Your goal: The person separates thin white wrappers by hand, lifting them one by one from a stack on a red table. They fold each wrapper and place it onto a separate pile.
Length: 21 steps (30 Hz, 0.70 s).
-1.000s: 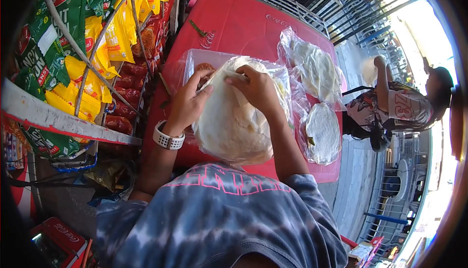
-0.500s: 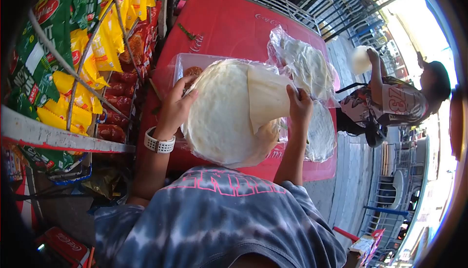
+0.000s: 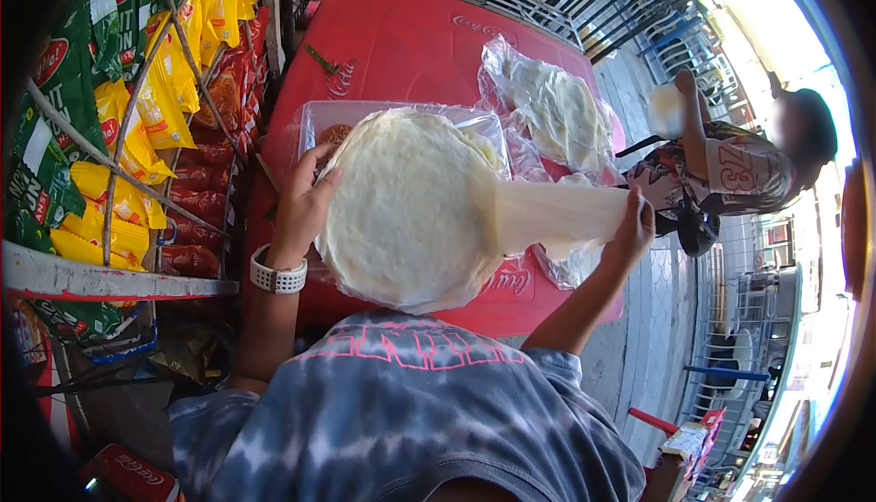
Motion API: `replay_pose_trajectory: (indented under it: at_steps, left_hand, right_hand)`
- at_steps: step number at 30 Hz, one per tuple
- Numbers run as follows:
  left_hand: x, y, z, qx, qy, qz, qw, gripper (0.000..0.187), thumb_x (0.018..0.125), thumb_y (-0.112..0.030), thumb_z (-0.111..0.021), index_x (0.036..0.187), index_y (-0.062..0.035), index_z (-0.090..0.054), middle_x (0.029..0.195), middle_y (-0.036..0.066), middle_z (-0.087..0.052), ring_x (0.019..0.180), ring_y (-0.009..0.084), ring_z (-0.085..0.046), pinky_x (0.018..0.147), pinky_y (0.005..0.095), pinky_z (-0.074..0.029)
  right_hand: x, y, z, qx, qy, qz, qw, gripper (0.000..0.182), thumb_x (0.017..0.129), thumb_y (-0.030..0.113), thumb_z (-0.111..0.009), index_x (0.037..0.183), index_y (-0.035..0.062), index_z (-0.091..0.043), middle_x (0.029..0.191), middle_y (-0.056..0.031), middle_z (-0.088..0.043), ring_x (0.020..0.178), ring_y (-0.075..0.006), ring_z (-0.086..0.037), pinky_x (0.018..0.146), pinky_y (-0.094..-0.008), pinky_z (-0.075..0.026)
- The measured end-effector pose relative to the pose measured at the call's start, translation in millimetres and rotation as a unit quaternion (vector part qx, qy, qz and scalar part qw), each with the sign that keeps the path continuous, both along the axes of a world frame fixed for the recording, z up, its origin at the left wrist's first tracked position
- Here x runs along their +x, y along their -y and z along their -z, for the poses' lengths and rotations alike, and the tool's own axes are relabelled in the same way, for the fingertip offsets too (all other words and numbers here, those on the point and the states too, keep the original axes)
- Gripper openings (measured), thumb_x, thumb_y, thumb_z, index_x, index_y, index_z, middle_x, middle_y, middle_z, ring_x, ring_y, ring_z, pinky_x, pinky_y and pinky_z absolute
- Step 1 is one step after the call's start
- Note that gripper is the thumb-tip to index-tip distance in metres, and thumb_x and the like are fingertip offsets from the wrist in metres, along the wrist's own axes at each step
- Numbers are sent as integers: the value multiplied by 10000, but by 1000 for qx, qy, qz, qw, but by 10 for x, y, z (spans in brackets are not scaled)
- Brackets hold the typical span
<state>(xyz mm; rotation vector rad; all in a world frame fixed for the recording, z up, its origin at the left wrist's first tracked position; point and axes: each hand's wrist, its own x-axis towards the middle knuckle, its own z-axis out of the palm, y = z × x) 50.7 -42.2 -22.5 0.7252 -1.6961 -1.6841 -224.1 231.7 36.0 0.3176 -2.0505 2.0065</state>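
Note:
A round stack of thin white wrappers (image 3: 401, 210) in clear plastic is tilted up over a clear plastic tray (image 3: 401, 114) on the red table (image 3: 411, 41). My left hand (image 3: 304, 205), with a white watch on the wrist, holds the stack's left edge. My right hand (image 3: 634, 228) is out to the right, pinching one thin wrapper sheet (image 3: 557, 214) that is peeled sideways off the stack and stretches between them.
Two more bags of wrappers (image 3: 557, 114) lie on the table's right side. Racks of yellow, green and red snack packets (image 3: 137, 109) hang at the left. Another person (image 3: 739, 173) stands beyond the table's right edge, by railings.
My right hand has pulled the top wrapper off to the right, from folded over the stack to stretched out past its edge. The left hand kept its hold on the stack.

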Motion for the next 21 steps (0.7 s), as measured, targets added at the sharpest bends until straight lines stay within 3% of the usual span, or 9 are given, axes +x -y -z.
replay_pose_trajectory:
  at_steps: [4, 8, 9, 12, 14, 17, 18, 19, 21]
  left_hand:
    - [1, -12, -3, 1, 0, -4, 1000, 297, 820, -82, -499, 1092, 33, -467, 971, 89, -558, 870, 121, -516, 779, 245, -397]
    - [0, -10, -15, 10, 10, -3, 1000, 300, 821, -83, -500, 1096, 32, -464, 979, 89, -554, 874, 118, -514, 782, 243, -397]
    - [0, -11, -17, 10, 12, -3, 1000, 302, 822, -84, -499, 1098, 32, -462, 984, 89, -552, 877, 118, -513, 783, 242, -397]
    - [6, -17, -22, 16, 4, 1, 1000, 310, 823, -89, -500, 1104, 35, -456, 1003, 88, -541, 889, 122, -509, 791, 243, -396]
    - [6, -34, -65, 24, 11, -1, 1000, 313, 825, -94, -502, 1105, 37, -453, 1011, 88, -535, 903, 126, -505, 798, 244, -393]
    - [10, -35, -54, 15, 18, -2, 1000, 315, 827, -98, -501, 1108, 37, -449, 1024, 91, -529, 924, 132, -500, 812, 248, -388]
    - [5, -26, -44, 8, 18, -2, 1000, 315, 829, -98, -499, 1109, 36, -448, 1028, 93, -527, 931, 134, -498, 817, 250, -386]
    - [4, -21, -48, 13, 25, 2, 1000, 315, 830, -97, -497, 1111, 36, -447, 1035, 96, -525, 939, 135, -495, 820, 252, -384]
    - [13, -21, -64, 21, 34, 7, 999, 314, 832, -95, -493, 1114, 34, -445, 1049, 102, -520, 954, 138, -490, 827, 255, -381]
  right_hand:
    - [-71, -166, -340, -65, -40, 28, 997, 229, 814, 279, -588, 727, 72, -541, 654, 23, -517, 555, -58, -473, 510, -214, -403]
    - [-52, -106, -632, -68, -10, -101, 993, 230, 828, 251, -569, 935, 48, -544, 792, -9, -539, 697, -76, -519, 606, -214, -435]
    - [-103, -103, -634, -28, 24, -126, 991, 288, 836, 175, -550, 1075, 18, -515, 938, -38, -550, 854, -120, -534, 707, -237, -448]
    - [-347, 48, -533, -21, 37, -237, 971, 268, 852, 120, -509, 1099, 17, -492, 989, -55, -540, 906, -138, -526, 759, -258, -435]
    - [-414, 302, -598, -91, 112, -308, 940, 262, 860, 106, -486, 1107, 23, -464, 962, -58, -540, 876, -142, -538, 750, -266, -442]
    - [-892, 608, -574, -104, 119, -365, 918, 264, 869, 85, -447, 1127, 30, -449, 992, -72, -540, 899, -162, -541, 776, -276, -433]
    - [-1157, 665, -581, -137, 123, -435, 881, 269, 870, 80, -439, 1134, 32, -433, 1004, -77, -534, 907, -176, -541, 788, -290, -434]
    - [-1276, 744, -656, -138, 119, -384, 905, 274, 871, 81, -433, 1142, 45, -417, 1024, -81, -524, 926, -187, -533, 801, -305, -432]
    - [-1747, 749, -707, -157, 95, -388, 903, 250, 865, 71, -434, 1115, 72, -428, 1039, -79, -514, 955, -188, -517, 809, -319, -435]
